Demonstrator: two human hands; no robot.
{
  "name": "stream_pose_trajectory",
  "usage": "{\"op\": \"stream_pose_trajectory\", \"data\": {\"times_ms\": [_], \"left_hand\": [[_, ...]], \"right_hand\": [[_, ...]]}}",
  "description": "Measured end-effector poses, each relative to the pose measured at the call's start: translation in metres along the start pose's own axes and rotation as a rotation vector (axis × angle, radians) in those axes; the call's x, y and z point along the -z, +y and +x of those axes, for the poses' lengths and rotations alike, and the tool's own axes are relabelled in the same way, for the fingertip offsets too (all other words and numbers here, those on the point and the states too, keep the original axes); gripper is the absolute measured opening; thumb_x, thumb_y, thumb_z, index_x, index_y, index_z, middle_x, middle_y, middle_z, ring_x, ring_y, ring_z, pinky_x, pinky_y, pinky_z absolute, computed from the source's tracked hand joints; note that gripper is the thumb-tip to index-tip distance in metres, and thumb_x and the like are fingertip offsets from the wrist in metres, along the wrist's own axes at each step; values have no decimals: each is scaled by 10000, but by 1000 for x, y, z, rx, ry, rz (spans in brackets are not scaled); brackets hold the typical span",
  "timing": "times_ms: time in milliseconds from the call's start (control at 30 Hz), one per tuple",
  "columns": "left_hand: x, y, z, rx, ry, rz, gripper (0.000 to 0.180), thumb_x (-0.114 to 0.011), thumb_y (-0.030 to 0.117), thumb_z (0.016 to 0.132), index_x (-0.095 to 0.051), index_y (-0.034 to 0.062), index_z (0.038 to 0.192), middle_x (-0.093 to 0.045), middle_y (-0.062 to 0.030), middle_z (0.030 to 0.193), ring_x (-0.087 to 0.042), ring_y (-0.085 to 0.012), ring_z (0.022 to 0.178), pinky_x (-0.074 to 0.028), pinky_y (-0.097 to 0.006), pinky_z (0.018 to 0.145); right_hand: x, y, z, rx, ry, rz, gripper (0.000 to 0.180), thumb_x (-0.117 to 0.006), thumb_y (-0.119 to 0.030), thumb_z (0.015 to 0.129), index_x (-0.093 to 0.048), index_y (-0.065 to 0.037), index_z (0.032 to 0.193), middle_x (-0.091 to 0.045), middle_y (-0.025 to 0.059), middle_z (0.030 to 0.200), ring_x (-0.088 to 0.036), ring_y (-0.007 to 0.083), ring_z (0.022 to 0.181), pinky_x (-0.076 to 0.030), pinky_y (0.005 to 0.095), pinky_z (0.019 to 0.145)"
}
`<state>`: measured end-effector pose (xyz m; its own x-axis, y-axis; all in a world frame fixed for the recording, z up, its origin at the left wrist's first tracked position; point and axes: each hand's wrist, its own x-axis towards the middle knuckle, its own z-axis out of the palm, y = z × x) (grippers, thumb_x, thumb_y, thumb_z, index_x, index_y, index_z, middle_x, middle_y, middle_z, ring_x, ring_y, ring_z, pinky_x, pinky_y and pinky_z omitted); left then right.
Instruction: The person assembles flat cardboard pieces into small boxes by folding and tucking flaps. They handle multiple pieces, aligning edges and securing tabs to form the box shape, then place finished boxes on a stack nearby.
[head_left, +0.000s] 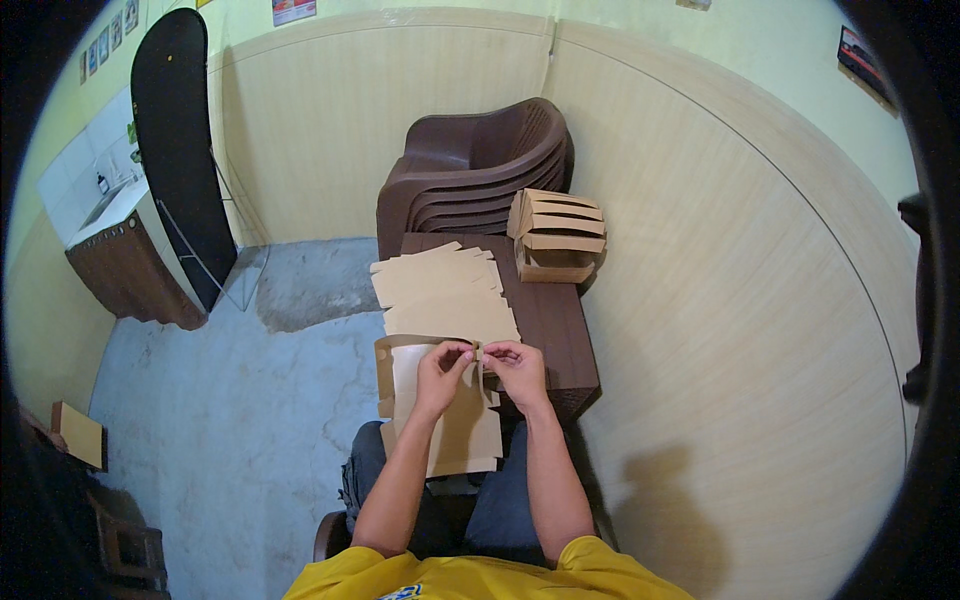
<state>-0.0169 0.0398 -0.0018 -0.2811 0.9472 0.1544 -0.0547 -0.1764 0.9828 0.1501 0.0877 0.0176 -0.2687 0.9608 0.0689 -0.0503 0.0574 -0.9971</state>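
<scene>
A partly folded brown cardboard box [465, 440] rests across my lap and the near edge of the table, with one side wall and its far edge standing up. My left hand [443, 376] has its thumb and fingers pinched on the box's far right corner. Close beside it, my right hand [517, 374] pinches the same corner from the right, the fingertips of both hands nearly meeting. The fingers hide the small flaps there. Just beyond the hands lie flat cardboard blanks [445, 300], overlapping one another, with notched edges.
A brown table [550, 340] carries the blanks. Several folded cardboard boxes [562, 238] stand at its far right, by the wall. Behind are stacked brown plastic chairs [470, 165]. An ironing board [175, 150] leans near a sink counter [115, 210]. At far left, a person's hand [58, 440] touches another box [80, 436].
</scene>
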Motion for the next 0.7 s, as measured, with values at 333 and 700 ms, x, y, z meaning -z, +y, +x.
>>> {"op": "stream_pose_trajectory", "data": {"times_ms": [333,700], "left_hand": [[-6,-13,7,-26,-19,-112,122,-749,44,1018,-735,1,1131,-767,-39,1030,-717,-125,939,-585,-292,890],[-13,-11,4,-93,113,135,133,-724,64,1027,-773,24,1144,-787,-27,957,-716,-83,850,-572,-260,800]], "right_hand": [[-11,7,3,31,95,23,128,-736,60,966,-732,24,1089,-760,66,1002,-734,143,912,-607,292,808],[-17,24,5,-27,120,223,169,-720,42,991,-625,-54,1093,-715,36,986,-672,98,869,-527,252,706]]}}
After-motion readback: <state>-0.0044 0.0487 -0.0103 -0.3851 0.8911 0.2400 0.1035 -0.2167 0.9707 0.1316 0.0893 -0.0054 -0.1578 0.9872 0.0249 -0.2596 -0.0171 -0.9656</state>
